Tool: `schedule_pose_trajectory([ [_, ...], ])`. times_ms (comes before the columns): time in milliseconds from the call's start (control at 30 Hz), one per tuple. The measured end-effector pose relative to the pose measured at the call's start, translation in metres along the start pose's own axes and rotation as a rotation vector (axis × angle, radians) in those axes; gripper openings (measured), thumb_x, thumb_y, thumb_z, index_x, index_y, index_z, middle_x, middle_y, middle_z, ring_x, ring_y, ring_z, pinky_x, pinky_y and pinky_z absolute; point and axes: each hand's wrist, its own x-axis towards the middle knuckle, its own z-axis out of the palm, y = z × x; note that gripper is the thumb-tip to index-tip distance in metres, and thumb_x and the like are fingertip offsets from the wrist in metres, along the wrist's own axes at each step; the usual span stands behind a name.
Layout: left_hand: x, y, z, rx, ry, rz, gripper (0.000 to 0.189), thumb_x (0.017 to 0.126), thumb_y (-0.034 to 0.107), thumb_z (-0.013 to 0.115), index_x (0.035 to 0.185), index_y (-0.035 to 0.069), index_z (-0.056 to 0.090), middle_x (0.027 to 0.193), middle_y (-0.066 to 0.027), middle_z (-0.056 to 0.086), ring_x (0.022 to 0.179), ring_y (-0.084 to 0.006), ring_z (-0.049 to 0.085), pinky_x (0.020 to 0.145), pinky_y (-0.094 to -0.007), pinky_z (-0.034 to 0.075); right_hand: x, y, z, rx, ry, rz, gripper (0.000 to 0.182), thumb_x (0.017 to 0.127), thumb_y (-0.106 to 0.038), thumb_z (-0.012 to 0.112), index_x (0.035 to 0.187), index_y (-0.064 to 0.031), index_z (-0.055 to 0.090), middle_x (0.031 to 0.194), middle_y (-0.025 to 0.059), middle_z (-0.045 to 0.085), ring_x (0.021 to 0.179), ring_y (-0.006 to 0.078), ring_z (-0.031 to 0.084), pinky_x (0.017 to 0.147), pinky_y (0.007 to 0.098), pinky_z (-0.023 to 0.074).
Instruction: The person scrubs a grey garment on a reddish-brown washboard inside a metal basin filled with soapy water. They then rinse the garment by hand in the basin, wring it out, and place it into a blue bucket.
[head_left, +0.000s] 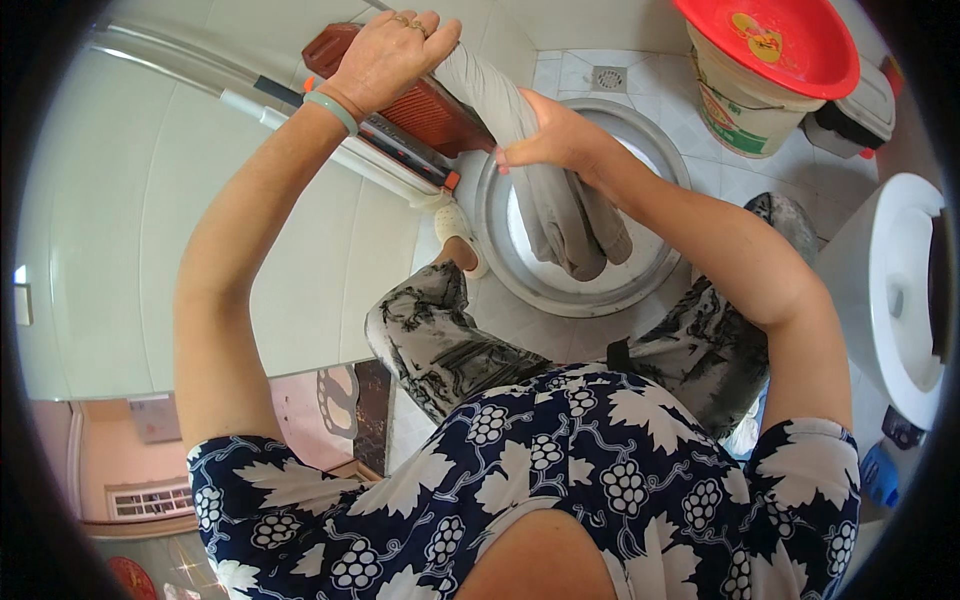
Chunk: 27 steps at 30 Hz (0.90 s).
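Observation:
A wet-looking grey cloth garment (559, 214) hangs in a long twisted bundle over a round metal basin (487, 217). At its upper end my left hand (397, 56), with a ring and a pale green bangle, is closed around the fabric. Lower down, my right hand (551, 135) wraps the same garment, thumb across its front. Its loose ends dangle above the whitish water (536, 259) in the basin; whether they touch it I cannot tell. Behind the left hand a reddish-brown ridged washboard (442, 116) leans by the wall.
A red plastic basin (810, 45) sits on a white bucket (739, 112) at upper right. A floor drain (609, 79) lies beyond the metal basin. At right is a white toilet (885, 300). Mop poles (247, 109) lean at left, near my foot in a cream clog (454, 225).

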Motion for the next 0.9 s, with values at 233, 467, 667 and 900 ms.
schedule_pose_trajectory([
  [233,-0.035,0.047,-0.013,-0.577,-0.531,-0.546,0.027,0.077,0.007,0.072,0.102,0.004,0.065,0.104,-0.0204,0.069,0.096,-0.0415,0.065,0.083,-0.0469,0.052,0.015,0.035,-0.001,-0.671,0.294,-0.279,0.038,0.076,-0.012,0.070,0.111,-0.0045,0.057,0.095,0.0237,0.068,0.091,0.0438,0.065,0.079,0.0489,0.0517],
  [467,-0.054,0.140,-0.059,-1.997,-0.598,-1.237,0.019,0.081,0.008,0.070,0.098,0.002,0.063,0.086,-0.0025,0.062,0.076,-0.0120,0.059,0.069,-0.0289,0.049,0.020,0.057,-0.001,-0.806,0.311,-0.376,0.028,0.080,-0.010,0.072,0.101,-0.0062,0.055,0.085,0.0213,0.067,0.085,0.0455,0.064,0.070,0.0502,0.0509],
  [667,-0.002,0.202,-0.077,-2.898,-0.014,-1.596,0.012,0.087,0.004,0.062,0.097,0.007,0.055,0.077,0.0013,0.051,0.061,-0.0086,0.047,0.062,-0.0272,0.040,0.021,0.067,-0.003,-0.660,0.456,-0.466,0.028,0.079,-0.009,0.073,0.101,-0.0048,0.056,0.082,0.0167,0.066,0.076,0.0390,0.064,0.068,0.0410,0.0509],
  [900,0.064,0.223,-0.075,-3.395,0.802,-1.398,0.008,0.091,0.005,0.058,0.086,0.007,0.052,0.074,0.0007,0.048,0.063,-0.0089,0.046,0.062,-0.0281,0.039,-0.007,0.060,0.018,-0.225,0.518,-0.344,0.030,0.084,-0.019,0.078,0.100,-0.0068,0.056,0.078,0.0089,0.061,0.071,0.0239,0.057,0.066,0.0360,0.0491],
])
